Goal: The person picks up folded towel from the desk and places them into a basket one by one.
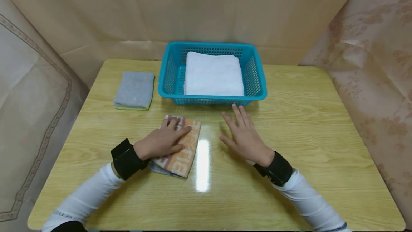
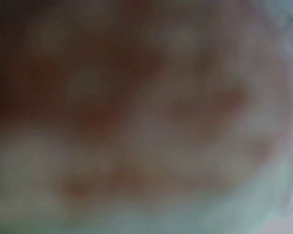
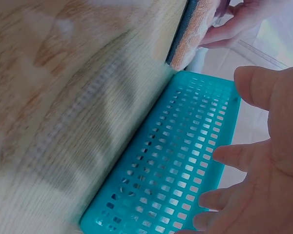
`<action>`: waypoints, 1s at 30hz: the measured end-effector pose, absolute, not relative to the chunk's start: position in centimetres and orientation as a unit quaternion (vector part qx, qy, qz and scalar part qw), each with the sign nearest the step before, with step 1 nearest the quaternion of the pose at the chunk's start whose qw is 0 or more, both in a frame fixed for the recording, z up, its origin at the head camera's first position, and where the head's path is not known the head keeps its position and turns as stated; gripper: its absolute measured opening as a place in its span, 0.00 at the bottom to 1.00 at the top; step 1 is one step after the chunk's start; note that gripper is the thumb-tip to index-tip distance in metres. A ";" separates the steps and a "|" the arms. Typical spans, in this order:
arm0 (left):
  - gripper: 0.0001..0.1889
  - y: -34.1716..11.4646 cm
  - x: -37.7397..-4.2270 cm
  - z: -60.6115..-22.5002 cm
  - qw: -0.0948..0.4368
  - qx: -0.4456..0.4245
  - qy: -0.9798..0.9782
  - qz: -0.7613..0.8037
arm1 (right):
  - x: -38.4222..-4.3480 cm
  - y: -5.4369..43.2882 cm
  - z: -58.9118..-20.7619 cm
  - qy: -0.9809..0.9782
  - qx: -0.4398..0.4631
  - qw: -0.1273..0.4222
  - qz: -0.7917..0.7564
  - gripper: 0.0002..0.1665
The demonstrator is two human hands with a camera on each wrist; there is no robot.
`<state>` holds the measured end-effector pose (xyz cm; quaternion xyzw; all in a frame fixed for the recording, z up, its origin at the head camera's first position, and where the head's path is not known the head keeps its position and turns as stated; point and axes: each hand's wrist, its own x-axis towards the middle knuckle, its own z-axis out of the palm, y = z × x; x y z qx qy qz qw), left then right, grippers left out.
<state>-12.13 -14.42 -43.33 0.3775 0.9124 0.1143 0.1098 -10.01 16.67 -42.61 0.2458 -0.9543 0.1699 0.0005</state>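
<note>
My left hand (image 1: pixel 164 140) rests spread on a folded orange and purple towel (image 1: pixel 188 153) with pale lettering; a bluish layer shows at its lower left edge. The left wrist view is too blurred to make anything out. My right hand (image 1: pixel 246 139) hovers over the table with straight, spread fingers and holds nothing, its fingertips near the front of a teal basket (image 1: pixel 212 99). In the right wrist view the fingers (image 3: pixel 234 157) appear before the perforated basket wall (image 3: pixel 161 161). Inside the basket lies a folded white towel (image 1: pixel 214 74).
A folded grey towel (image 1: pixel 135 88) with a yellow-green lower edge lies left of the basket. The wooden table (image 1: pixel 322 135) has rounded corners. Behind it hangs a beige cloth (image 1: pixel 193 10), with patterned cloth (image 1: pixel 379 63) on the right side.
</note>
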 end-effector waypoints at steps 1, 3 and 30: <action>0.31 -14.4 -12.1 -43.4 0.111 0.378 0.912 0.116 | -10.0 16.7 -42.6 -0.955 0.245 -0.001 0.169 0.45; 0.31 -14.3 -12.1 -43.5 0.112 0.379 0.911 0.119 | -9.9 16.6 -42.5 -0.955 0.243 -0.005 0.171 0.45; 0.24 -15.3 -12.8 -43.5 0.160 0.370 0.894 0.195 | -10.1 16.2 -42.6 -0.955 0.244 -0.009 0.167 0.44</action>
